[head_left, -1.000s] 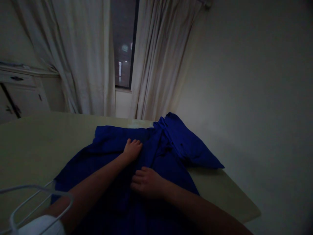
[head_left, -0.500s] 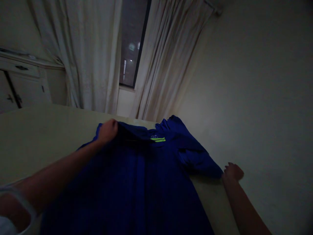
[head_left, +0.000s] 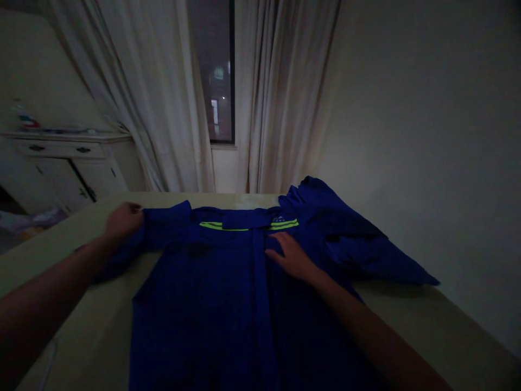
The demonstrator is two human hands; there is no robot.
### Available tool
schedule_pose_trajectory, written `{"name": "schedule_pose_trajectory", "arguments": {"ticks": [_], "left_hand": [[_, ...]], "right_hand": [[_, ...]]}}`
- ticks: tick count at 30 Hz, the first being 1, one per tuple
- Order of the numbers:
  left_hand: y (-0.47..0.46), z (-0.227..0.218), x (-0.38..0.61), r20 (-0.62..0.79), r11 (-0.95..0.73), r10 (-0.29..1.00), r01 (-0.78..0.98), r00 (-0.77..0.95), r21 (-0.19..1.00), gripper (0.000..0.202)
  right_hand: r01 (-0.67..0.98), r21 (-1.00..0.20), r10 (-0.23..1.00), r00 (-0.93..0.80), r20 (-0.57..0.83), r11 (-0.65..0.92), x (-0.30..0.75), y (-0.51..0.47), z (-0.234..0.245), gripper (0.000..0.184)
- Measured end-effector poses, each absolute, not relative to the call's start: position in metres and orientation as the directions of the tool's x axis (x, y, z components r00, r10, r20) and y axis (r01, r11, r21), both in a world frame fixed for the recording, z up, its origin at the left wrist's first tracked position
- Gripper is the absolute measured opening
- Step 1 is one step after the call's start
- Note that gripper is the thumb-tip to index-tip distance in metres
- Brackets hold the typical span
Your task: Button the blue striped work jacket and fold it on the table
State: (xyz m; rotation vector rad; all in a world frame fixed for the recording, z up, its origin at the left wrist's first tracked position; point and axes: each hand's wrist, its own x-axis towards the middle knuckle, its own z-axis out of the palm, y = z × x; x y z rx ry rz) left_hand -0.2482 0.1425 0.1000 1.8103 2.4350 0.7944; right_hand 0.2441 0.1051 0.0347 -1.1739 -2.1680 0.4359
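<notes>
A dark blue jacket lies spread on the pale table, with a front strip running down its middle and yellow-green stripes near the collar. At the left, my left hand is closed on the jacket's left-side sleeve, its fingertips partly hidden. Over the chest, just below the collar, is my right hand, thumb and fingers apart and holding nothing. Whether it touches the cloth I cannot tell. The right-side sleeve stretches out toward the wall, with folds in it.
The pale table runs up to a wall on the right. Long curtains hang beyond it around a dark window. A white cabinet with items on top stands at the back left.
My left hand has moved left from the collar area to the sleeve. My right hand has come from beside the right-side sleeve to the chest. The collar lies flatter, and the view has turned.
</notes>
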Motion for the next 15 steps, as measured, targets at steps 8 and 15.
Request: {"name": "schedule_pose_trajectory", "arguments": {"ticks": [8,15], "left_hand": [[0.179,0.033,-0.064,0.167,-0.294,0.946,0.952,0.278,0.081,0.051],[0.211,0.025,-0.035,0.019,-0.243,0.969,0.963,0.247,-0.113,0.033]], "right_hand": [[0.637,-0.407,0.751,-0.606,0.261,0.655,0.203,0.069,0.000,0.059],[0.647,-0.388,0.753,-0.595,0.281,0.656,0.205,0.074,0.001,0.058]]}}
